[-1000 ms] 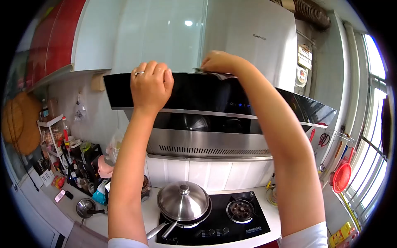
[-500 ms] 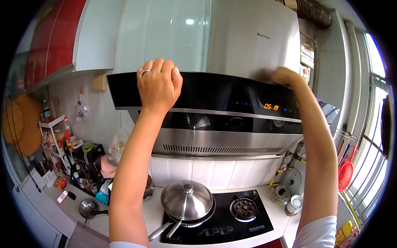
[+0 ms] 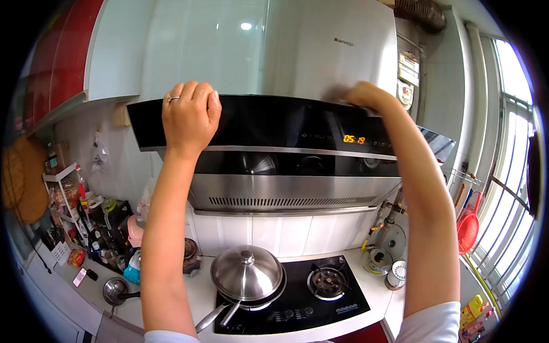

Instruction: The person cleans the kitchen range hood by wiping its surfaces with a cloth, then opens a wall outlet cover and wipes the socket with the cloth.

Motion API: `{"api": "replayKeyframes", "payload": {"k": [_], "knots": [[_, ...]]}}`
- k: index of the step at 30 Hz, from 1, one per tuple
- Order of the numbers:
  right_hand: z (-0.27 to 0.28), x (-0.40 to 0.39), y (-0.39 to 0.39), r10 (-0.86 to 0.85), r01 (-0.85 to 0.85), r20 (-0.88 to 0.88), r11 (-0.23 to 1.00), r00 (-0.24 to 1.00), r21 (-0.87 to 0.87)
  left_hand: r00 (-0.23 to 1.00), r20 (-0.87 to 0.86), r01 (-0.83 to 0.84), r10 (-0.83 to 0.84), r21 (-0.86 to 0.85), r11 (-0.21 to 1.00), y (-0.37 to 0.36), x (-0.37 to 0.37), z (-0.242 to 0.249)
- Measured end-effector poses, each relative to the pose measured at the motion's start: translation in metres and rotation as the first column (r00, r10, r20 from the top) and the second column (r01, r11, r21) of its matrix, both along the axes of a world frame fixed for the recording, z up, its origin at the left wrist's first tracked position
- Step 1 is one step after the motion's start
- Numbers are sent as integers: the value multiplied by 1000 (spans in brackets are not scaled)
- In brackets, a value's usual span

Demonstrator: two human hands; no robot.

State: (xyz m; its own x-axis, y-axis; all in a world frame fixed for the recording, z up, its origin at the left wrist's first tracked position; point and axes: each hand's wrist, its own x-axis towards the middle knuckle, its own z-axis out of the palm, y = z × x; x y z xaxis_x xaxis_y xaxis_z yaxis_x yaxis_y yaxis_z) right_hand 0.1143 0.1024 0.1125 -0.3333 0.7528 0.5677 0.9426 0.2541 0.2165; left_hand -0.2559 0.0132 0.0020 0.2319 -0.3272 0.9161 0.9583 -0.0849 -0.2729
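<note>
My left hand (image 3: 191, 117), a ring on one finger, is closed with its fingers curled forward at the top edge of the range hood's black glass panel (image 3: 269, 123). Farther right, my right hand (image 3: 369, 97) bends over the same top edge, in front of the steel chimney cover (image 3: 343, 63). A thin pale sliver shows beneath that hand; its fingertips are hidden, and I cannot tell what it holds. Orange digits on the display (image 3: 354, 139) glow between my arms. A blurred dark reflection lies on the steel beside my right hand.
Below the hood, a lidded steel wok (image 3: 246, 274) covers the left burner of the gas stove (image 3: 297, 320); its handle points toward me. A ladle (image 3: 117, 291), bottles and a rack (image 3: 60, 177) stand left. A red strainer (image 3: 468, 233) hangs by the barred window.
The view has shifted a little to the right. My right hand has slid left along the top edge of the hood; my left hand keeps its place near the panel's left end.
</note>
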Motion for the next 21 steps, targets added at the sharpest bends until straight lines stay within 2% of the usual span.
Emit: {"api": "replayKeyframes", "payload": {"k": [1, 2, 3, 4, 5, 6, 7, 8, 9, 10, 13, 15, 16, 18, 19, 21], "knots": [[-5, 26, -16, -168, 167, -128, 986, 978, -18, 1000, -10, 7, -7, 10, 1000, -1, 0, 1], [-8, 51, -26, -271, 271, -159, 962, 949, -23, 1000, -16, 12, -12, 11, 1000, -1, 0, 0], [-1, 139, 54, -231, 233, -49, 972, 972, 30, 1000, -11, 8, -8, -4, 1000, -1, 1, 0], [-7, 140, 10, -222, 210, 312, 975, 924, 71, 1000, -10, 0, 0, -17, 1000, -2, 0, 1], [-3, 159, 15, -343, 349, 442, 934, 829, 69, 1000, -17, 19, -19, -12, 1000, -2, 1, 1], [-6, 170, 19, -343, 350, 433, 934, 834, 68, 999, -28, 18, -19, -11, 1000, -2, 3, 1], [-8, 179, 24, -361, 362, 63, 932, 930, 3, 1000, -3, -2, 2, -32, 999, -3, 4, 0], [-9, 185, 30, -349, 349, -313, 935, 883, -58, 999, 26, -22, 23, -52, 998, -3, 5, 1], [-4, 189, 42, -379, 370, -220, 925, 899, -82, 999, 40, -13, 15, -40, 999, -1, 6, 0], [-4, 176, 33, -378, 369, -220, 926, 899, -81, 999, 40, -14, 16, -40, 999, 0, 6, 0], [0, 139, 28, -353, 345, -55, 932, 934, -108, 997, 69, -39, 41, -25, 999, 2, 10, 2], [-2, 99, -2, -375, 359, -106, 922, 921, -142, 997, 73, -27, 27, -4, 1000, 2, 11, 2], [-6, 63, -46, -380, 348, -229, 922, 896, -168, 998, 68, -16, 16, -1, 1000, 3, 11, 2], [-8, 68, -10, -194, 193, 23, 980, 981, 56, 996, 76, -56, 54, 28, 998, 6, 11, 3], [-6, 56, -16, -82, 77, 144, 996, 986, 42, 996, 82, -49, 44, 58, 997, 8, 12, 3], [-4, 21, -5, 125, -123, 150, 992, 981, -28, 995, 84, -53, 50, 26, 998, 8, 11, 3]]}}
